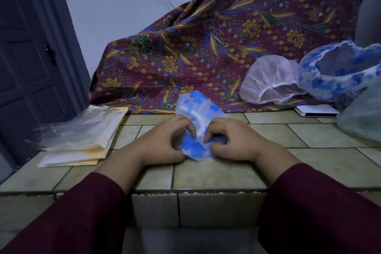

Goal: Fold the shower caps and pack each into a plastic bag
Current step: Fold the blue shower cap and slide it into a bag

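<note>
A white shower cap with blue flowers [199, 109] lies bunched on the tiled counter [216, 173], running from the middle towards the back. My left hand [165, 142] pinches its near end from the left, fingers curled. My right hand [233, 142] pinches the same end from the right. A stack of clear and yellowish plastic bags [82, 138] lies at the left of the counter. A pink shower cap [270, 78] and a larger blue-flowered cap [340, 70] sit at the back right.
A maroon floral cloth [216, 47] drapes over something behind the counter. A flat white box [316, 111] lies under the caps at the back right. A pale bag [365, 117] stands at the right edge. A dark door [31, 57] is on the left.
</note>
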